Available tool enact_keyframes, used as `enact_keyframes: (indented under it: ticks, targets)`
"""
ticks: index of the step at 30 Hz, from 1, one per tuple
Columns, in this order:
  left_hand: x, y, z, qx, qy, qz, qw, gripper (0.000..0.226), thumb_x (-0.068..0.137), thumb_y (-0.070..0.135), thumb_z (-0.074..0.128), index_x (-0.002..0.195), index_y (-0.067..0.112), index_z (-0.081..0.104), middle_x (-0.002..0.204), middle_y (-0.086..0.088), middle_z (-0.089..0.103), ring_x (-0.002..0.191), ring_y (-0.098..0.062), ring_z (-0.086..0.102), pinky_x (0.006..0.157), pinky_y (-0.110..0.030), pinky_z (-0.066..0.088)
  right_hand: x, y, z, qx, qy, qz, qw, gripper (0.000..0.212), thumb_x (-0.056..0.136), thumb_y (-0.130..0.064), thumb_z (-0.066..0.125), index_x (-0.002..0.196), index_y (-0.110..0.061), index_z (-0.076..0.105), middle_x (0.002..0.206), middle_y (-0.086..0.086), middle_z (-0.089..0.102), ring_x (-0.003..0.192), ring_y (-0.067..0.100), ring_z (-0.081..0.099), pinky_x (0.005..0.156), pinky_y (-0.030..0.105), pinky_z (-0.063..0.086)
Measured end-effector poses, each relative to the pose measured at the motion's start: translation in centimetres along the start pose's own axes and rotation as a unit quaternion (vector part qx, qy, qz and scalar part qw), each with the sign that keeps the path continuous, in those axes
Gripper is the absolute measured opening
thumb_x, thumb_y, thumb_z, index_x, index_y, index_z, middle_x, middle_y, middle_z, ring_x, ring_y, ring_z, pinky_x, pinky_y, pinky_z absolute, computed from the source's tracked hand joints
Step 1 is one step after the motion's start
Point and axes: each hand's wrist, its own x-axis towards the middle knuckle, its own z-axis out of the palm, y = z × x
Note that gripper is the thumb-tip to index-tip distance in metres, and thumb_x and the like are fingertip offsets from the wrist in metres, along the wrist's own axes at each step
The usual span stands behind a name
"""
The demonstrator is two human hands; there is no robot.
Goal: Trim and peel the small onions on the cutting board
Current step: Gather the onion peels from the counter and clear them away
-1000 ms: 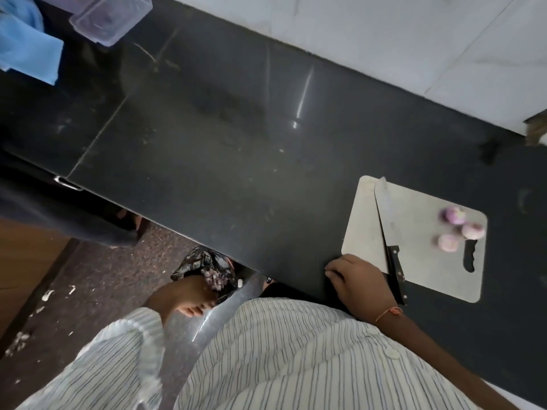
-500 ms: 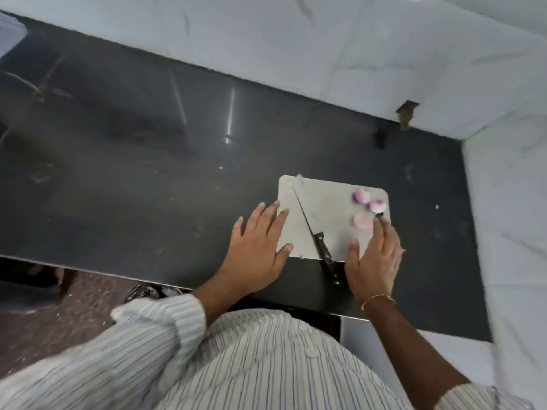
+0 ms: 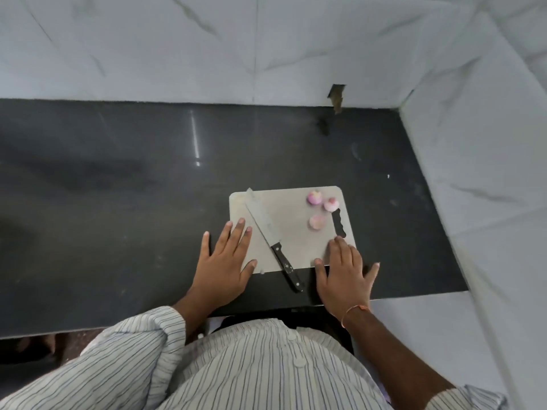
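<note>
board (image 3: pixel 288 232): pale, sitting near the front edge of the dark counter (image 3: pixel 118 202), close enough to work over without reaching. Cut-out handle slot on the right side.

onions (image 3: pixel 317 221): three small pinkish ones, bunched in the far right corner of the board, just beside the handle slot. Nearest one a bit apart from the other two (image 3: pixel 314 197) (image 3: pixel 330 204), which sit almost touching. Skins look on, but too blurry to swear by. Parked off to the side, probably to leave the middle free for cutting.

knife (image 3: pixel 270 238): lying flat and diagonal across the left half of the board, tip toward the far left corner, black handle hanging over the near edge onto the counter. Nobody holding it. Handle pointing back at the body, so easy to grab.

left hand (image 3: pixel 225 261): flat, fingers spread and straight, palm on the counter with fingertips lapping onto the board's near left corner. Gripping nothing.

right hand (image 3: pixel 343 270): same deal, flat and spread, fingers over the board's near right corner, thumb out on the counter. Gripping nothing. Thin thread band on the wrist.

why the hands: looks like squaring up or steadying the board from both corners before starting.

progress: guessing right at the start, nothing trimmed or peeled as far as can be seen.

next: probably knife in one hand, an onion pulled to the middle with the other.

watch out: small round onions, likely to roll; knife handle overhanging, easy to bump.
</note>
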Motion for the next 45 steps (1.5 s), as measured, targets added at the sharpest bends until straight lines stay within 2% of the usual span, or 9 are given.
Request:
enact_keyframes:
  ticks: [2,5,9,15,20,28,36,41,45]
  targets:
    - [-0.1,-0.2,0.0,0.006,-0.001,0.001,1.000,0.075,0.109,0.060,0.023,0.173,0.023,0.008,0.181,0.003,-0.006,0.167,-0.022,-0.005,0.131,-0.066,0.007,1.2,-0.7,-1.1,0.048,0.041,0.016,0.998,0.053,0.103,-0.059,0.039,0.147,-0.029,0.042,0.158,-0.008,0.038,0.148,0.021,0.035,0.116,0.077,0.027]
    - [0.1,0.1,-0.1,0.009,-0.010,-0.005,1.000,0.075,0.109,0.060,0.022,0.173,0.024,0.006,0.181,0.003,-0.007,0.167,-0.022,-0.007,0.131,-0.065,0.005,5.3,-1.1,-2.7,0.099,0.081,-0.003,0.992,0.063,0.102,-0.060,0.046,0.156,-0.032,0.032,0.166,-0.004,0.027,0.150,0.028,0.031,0.115,0.068,0.035]
    - [-0.1,0.4,-0.3,0.016,-0.007,-0.016,1.000,0.074,0.110,0.059,0.023,0.173,0.025,0.006,0.181,0.004,-0.008,0.167,-0.022,-0.007,0.130,-0.066,0.004,10.7,-1.4,-3.8,0.115,0.033,-0.051,0.992,0.078,0.098,-0.065,0.048,0.164,-0.038,0.016,0.176,-0.008,0.007,0.156,0.028,0.020,0.114,0.064,0.040]
    - [-0.1,0.8,-0.3,0.026,-0.006,-0.026,0.999,0.072,0.110,0.060,0.021,0.173,0.026,0.005,0.181,0.005,-0.009,0.167,-0.022,-0.008,0.131,-0.066,0.002,13.6,-2.9,-3.7,0.053,-0.043,-0.119,0.991,0.072,0.094,-0.075,0.040,0.159,-0.051,0.020,0.170,-0.016,0.022,0.151,0.027,0.025,0.107,0.063,0.037]
    - [-0.1,1.0,-0.1,0.030,-0.005,-0.034,0.999,0.072,0.111,0.059,0.022,0.173,0.026,0.006,0.181,0.004,-0.007,0.167,-0.023,-0.007,0.130,-0.067,0.004,12.4,-3.6,-2.2,0.053,0.011,-0.120,0.991,0.047,0.096,-0.056,0.052,0.140,-0.040,0.044,0.157,-0.008,0.035,0.132,0.032,0.039,0.098,0.054,0.043]
    - [-0.4,0.9,0.2,0.038,-0.006,-0.034,0.999,0.073,0.110,0.059,0.022,0.173,0.025,0.007,0.181,0.003,-0.008,0.167,-0.023,-0.009,0.131,-0.066,0.004,9.2,-4.3,-0.8,0.103,0.063,-0.163,0.979,0.043,0.089,-0.021,0.064,0.132,-0.019,0.060,0.125,0.007,0.056,0.096,0.034,0.052,0.084,0.048,0.055]
    - [-0.2,0.6,0.1,0.032,-0.002,-0.020,0.999,0.073,0.110,0.059,0.022,0.172,0.022,0.015,0.181,0.001,-0.002,0.168,-0.023,-0.005,0.130,-0.066,0.006,7.9,-5.0,-0.8,0.135,0.025,-0.211,0.968,0.050,0.098,-0.047,0.053,0.144,-0.027,0.054,0.143,-0.006,0.053,0.124,0.024,0.052,0.101,0.048,0.050]
    - [0.8,0.8,-1.2,0.025,0.023,-0.021,0.999,0.079,0.109,0.062,0.024,0.173,0.020,0.004,0.181,-0.001,-0.011,0.167,-0.022,-0.012,0.131,-0.064,0.002,8.2,-3.9,-1.3,0.066,-0.006,-0.184,0.981,0.071,0.097,-0.070,0.041,0.160,-0.040,0.029,0.170,-0.020,0.019,0.159,0.010,0.017,0.124,0.068,0.009]
    - [2.3,1.3,-2.2,0.019,0.053,-0.013,0.998,0.080,0.110,0.060,0.029,0.173,0.017,0.008,0.181,-0.002,-0.008,0.167,-0.022,-0.007,0.130,-0.065,0.007,8.4,-2.4,-1.6,0.152,-0.012,-0.207,0.966,0.087,0.095,-0.069,0.053,0.166,-0.029,0.022,0.176,-0.015,0.008,0.161,0.010,0.018,0.131,0.057,0.013]
